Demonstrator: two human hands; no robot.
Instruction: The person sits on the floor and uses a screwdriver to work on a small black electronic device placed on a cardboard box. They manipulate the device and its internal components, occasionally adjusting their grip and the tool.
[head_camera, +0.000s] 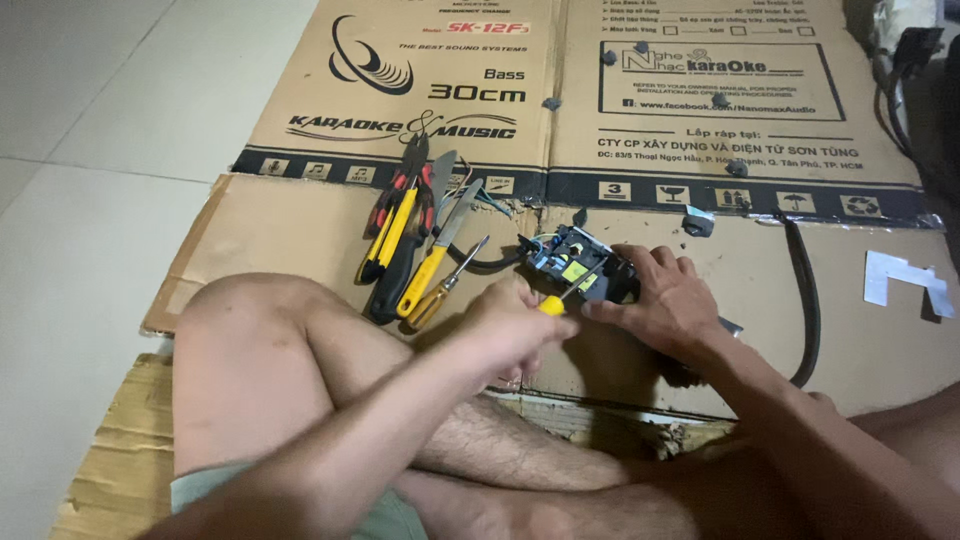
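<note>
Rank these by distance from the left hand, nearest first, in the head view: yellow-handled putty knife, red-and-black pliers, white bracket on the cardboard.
1. Yellow-handled putty knife: just up-left of the left hand.
2. Red-and-black pliers: farther up-left.
3. White bracket: far right, on the cardboard.

Dim warm indoor light, soft shadows, slight wide-angle edge distortion.
</note>
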